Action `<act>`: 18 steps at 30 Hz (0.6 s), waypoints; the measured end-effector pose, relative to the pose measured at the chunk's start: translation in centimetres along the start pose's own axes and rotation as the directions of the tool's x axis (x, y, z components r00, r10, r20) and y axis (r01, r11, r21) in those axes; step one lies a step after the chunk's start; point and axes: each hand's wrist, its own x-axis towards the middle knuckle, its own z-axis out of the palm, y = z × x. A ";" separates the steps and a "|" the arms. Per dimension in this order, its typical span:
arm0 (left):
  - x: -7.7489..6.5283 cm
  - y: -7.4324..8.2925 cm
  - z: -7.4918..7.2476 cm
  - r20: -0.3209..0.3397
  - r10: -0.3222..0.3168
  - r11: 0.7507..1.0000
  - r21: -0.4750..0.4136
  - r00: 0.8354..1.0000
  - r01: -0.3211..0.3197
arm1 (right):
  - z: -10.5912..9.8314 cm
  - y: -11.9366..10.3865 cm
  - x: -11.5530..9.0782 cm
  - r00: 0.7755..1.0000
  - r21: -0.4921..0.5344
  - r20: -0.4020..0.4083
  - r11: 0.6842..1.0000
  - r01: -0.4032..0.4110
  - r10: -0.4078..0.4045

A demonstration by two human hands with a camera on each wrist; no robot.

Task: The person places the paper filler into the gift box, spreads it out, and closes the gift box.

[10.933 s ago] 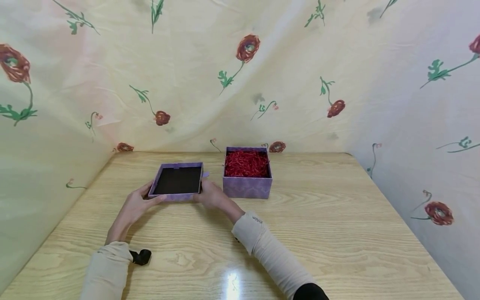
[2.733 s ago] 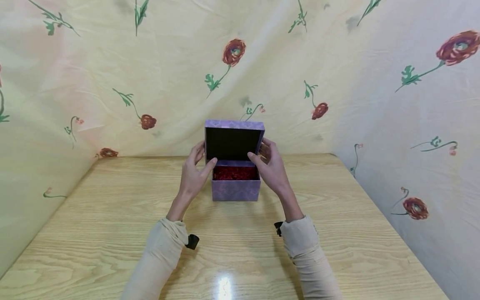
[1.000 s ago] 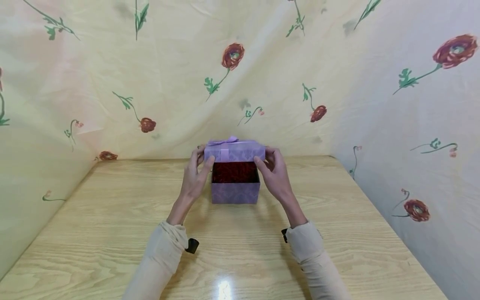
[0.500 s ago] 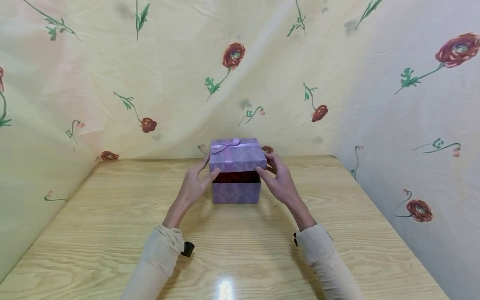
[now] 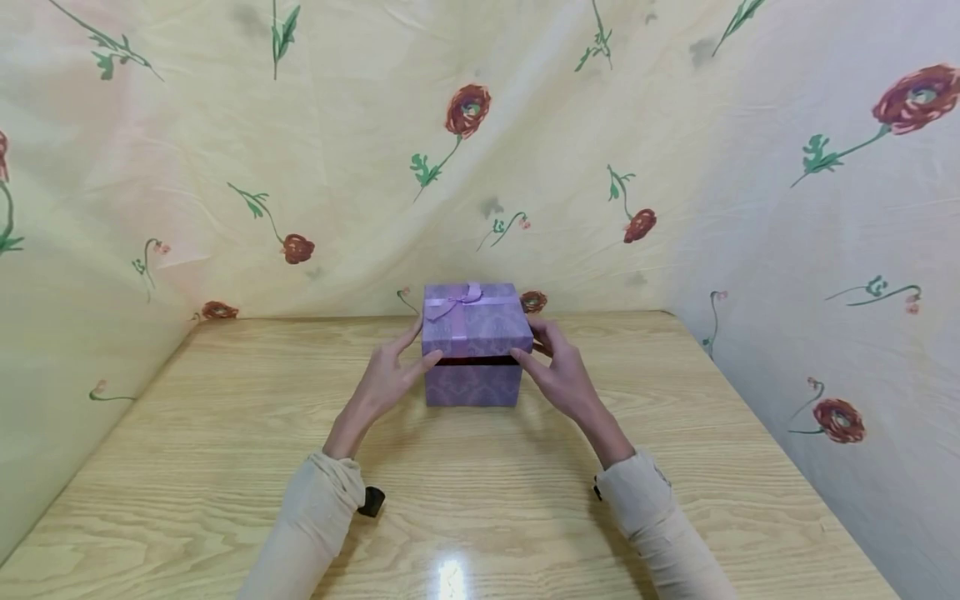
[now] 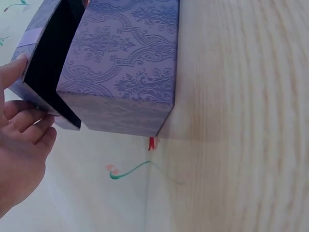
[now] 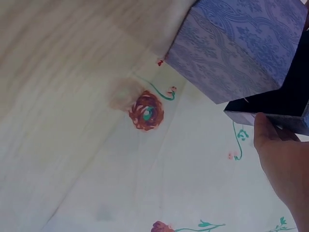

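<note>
A purple patterned box lid (image 5: pixel 491 329) with a ribbon bow (image 5: pixel 461 298) sits just over the matching box base (image 5: pixel 472 387), its front edge slightly raised so a dark red strip shows between them. My left hand (image 5: pixel 386 379) grips the lid's left side, thumb at the front corner and fingers along the side. On the right side my right hand (image 5: pixel 561 375) holds the lid the same way. In the left wrist view the lid (image 6: pixel 36 53) stands apart from the base (image 6: pixel 120 58), a dark gap between. The right wrist view shows that gap too, beside the base (image 7: pixel 241 43).
The box stands toward the back of a wooden table (image 5: pixel 465 483). Behind it hangs a flowered cloth (image 5: pixel 360 167), which also covers both sides. Some red shreds (image 6: pixel 151 143) show by the base in the left wrist view.
The lid was upright beside, then above the base; over the last second both hands have tipped its front down and lowered it, so the red filling is now almost covered.
</note>
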 end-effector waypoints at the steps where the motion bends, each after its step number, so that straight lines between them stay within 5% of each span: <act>1: 0.0 -0.1 0.0 0.004 0.001 1.000 0.003 1.000 -0.001 | 0.0 0.1 -0.1 1.000 0.001 0.002 1.000 -0.001 0.001; 18: -0.3 -1.2 0.7 0.029 0.027 0.997 0.071 0.999 -0.029 | 0.6 -1.2 -0.9 0.998 -0.060 0.033 0.997 -0.045 0.047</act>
